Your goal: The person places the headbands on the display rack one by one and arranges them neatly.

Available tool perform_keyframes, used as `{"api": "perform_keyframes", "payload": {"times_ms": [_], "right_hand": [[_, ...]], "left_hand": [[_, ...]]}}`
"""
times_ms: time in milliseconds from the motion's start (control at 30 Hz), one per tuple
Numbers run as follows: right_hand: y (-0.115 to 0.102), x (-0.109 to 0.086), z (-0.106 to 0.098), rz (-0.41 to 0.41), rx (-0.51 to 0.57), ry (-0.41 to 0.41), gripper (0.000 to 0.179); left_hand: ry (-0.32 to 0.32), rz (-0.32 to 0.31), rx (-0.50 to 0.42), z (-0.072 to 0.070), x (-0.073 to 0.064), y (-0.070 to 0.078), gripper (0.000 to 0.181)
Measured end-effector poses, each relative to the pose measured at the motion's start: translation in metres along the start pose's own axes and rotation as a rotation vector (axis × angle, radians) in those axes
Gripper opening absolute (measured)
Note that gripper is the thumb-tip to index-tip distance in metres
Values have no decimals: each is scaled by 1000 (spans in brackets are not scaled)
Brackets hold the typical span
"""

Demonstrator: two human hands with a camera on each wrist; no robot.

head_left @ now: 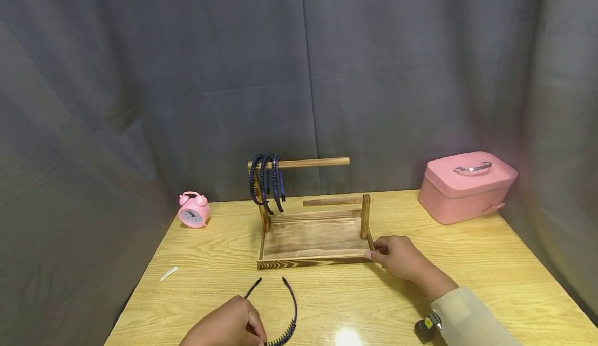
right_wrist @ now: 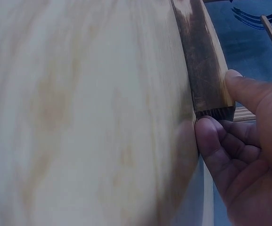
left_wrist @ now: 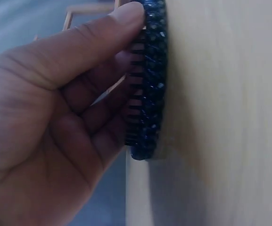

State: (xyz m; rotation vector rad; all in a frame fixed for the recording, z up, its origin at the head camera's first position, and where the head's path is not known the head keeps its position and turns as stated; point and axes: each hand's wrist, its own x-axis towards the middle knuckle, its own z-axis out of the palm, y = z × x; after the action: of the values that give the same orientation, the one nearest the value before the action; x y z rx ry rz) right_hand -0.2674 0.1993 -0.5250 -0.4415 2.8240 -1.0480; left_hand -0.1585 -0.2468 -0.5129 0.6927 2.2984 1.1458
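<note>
A dark blue headband (head_left: 295,308) with comb teeth is at the table's front, its two ends pointing toward the rack. My left hand (head_left: 230,323) pinches it; in the left wrist view the thumb and fingers hold its beaded, toothed band (left_wrist: 155,80). Farther back stands a wooden rack (head_left: 313,263) with a shallow tray base and two bars. Several similar headbands (head_left: 275,180) hang at the left end of its upper bar. At the tray's front right corner, my right hand (head_left: 401,257) grips the wall, thumb on top and a finger against the outer side (right_wrist: 216,113).
A pink alarm clock (head_left: 193,211) stands at the back left, with a small white hair clip (head_left: 168,273) in front of it. The pink case (head_left: 467,187) with a metal handle sits back right. Grey curtains (head_left: 224,76) enclose the wooden table (head_left: 210,268).
</note>
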Motion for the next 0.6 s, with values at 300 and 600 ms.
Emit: {"api": "perform_keyframes", "payload": {"times_ms": [300, 600], "right_hand": [[3, 1, -2, -2, 3, 10, 34], [6, 2, 1, -17, 16, 23, 29]], "left_hand": [[-9, 151, 63, 38, 55, 21, 9], [-65, 217, -9, 61, 97, 35, 5]]}}
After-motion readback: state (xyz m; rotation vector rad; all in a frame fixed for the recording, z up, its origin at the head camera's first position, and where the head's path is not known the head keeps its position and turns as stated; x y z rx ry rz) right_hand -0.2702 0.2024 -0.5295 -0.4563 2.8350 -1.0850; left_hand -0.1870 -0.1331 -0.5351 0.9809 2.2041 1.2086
